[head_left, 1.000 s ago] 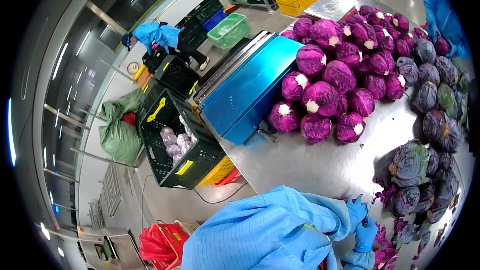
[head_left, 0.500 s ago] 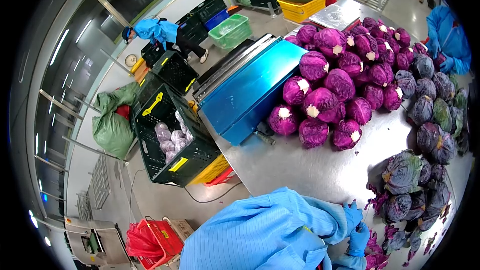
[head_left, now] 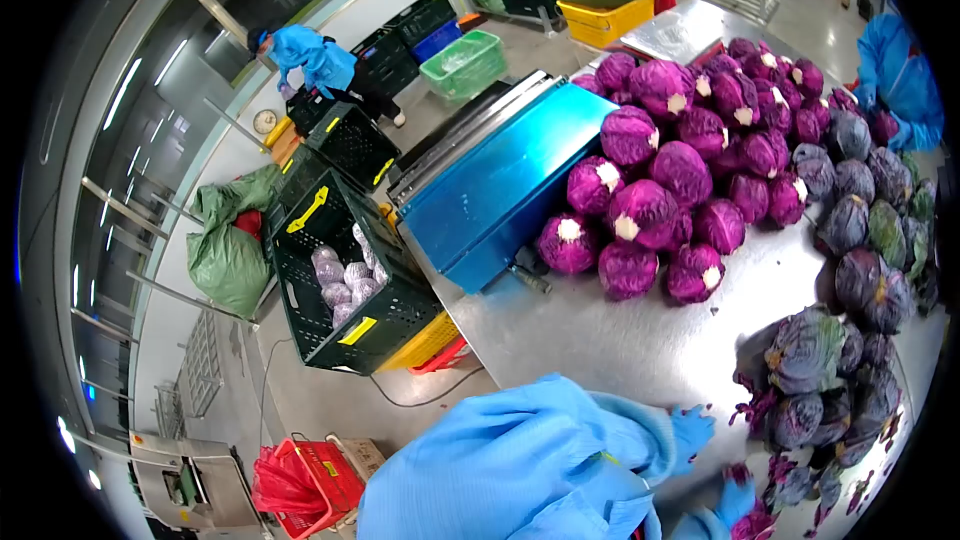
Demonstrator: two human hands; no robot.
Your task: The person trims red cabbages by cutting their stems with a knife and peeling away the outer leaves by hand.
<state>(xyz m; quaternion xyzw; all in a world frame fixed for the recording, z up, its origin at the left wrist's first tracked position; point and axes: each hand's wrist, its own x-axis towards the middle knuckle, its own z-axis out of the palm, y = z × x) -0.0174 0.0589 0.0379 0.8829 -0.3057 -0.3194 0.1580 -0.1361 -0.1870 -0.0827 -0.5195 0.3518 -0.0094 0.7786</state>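
My left hand (head_left: 691,434), in a blue glove with small purple scraps on it, is over the steel table edge with fingers spread and nothing in it. Lower down, my right hand (head_left: 737,502), gloved in blue, has its fingers bent, with a dark purple bit at the fingertips; what it holds is unclear. Purple leaf scraps (head_left: 757,522) lie beside it. Untrimmed red cabbages (head_left: 797,418) with dark outer leaves sit just beyond my hands. Farther off is a heap of peeled, bright purple cabbages (head_left: 645,212) with white cut stems.
A blue-topped machine (head_left: 505,185) stands on the steel table (head_left: 560,340). A dark green crate (head_left: 330,340) on the left holds wrapped cabbages. A red basket (head_left: 325,485) stands lower left. One co-worker (head_left: 900,80) is at the table's far right, another (head_left: 315,65) by the back crates.
My hands have moved apart: the left one back toward my body with its fingers spreading, the right one lower. The co-worker at the back has straightened up somewhat.
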